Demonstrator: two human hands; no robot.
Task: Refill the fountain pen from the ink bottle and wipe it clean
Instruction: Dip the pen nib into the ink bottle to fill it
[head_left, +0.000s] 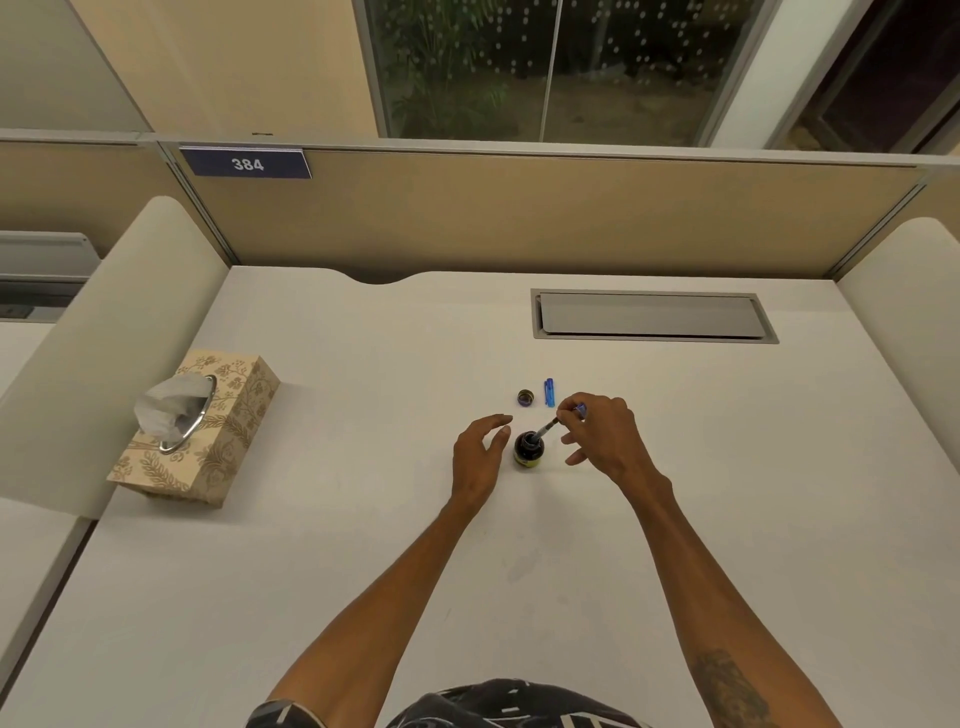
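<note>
— Fountain pen (558, 422): where is it, and which way does it point?

— From my feed, it sits in the right hand (602, 434), whose grip pinches the upper barrel between thumb and fingertips. Its long axis slants, nib end down-left into the mouth of the ink bottle (529, 450), rear end up-right.

— And the other grip?

— My left hand (480, 457) hovers just beside the bottle, fingers spread and curled, touching nothing that I can see.

— Room around it?

— Plenty of bare white table (363, 545) nearer me. Just beyond the bottle lie its cap (526, 398) and a blue pen part (549, 392), close together. The tissue box (200, 428) stands well left, near the table edge.
</note>
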